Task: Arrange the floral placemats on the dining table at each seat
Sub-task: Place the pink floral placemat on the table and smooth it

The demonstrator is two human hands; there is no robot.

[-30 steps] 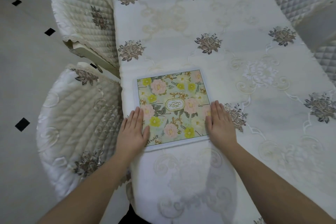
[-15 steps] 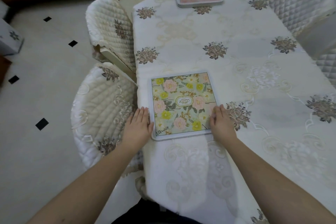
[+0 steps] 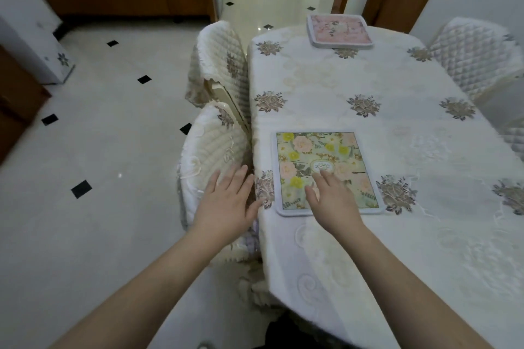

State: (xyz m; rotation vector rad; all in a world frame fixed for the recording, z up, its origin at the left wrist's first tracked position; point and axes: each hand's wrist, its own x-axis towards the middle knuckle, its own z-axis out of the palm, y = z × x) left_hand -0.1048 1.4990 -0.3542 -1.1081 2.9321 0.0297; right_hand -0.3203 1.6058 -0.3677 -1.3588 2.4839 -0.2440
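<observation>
While the right hand rests flat and open-fingered on the green floral placemat near the table's left edge, the left hand hangs spread over a quilted chair, holding nothing. A pink placemat lies at the far end.

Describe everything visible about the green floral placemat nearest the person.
The green floral placemat is a flat rectangle with rounded corners and a pale border, printed with pink and yellow flowers around a small oval label. It lies flat on the tablecloth near the table's left edge. The right hand rests on its near part; the left hand is off it.
</observation>
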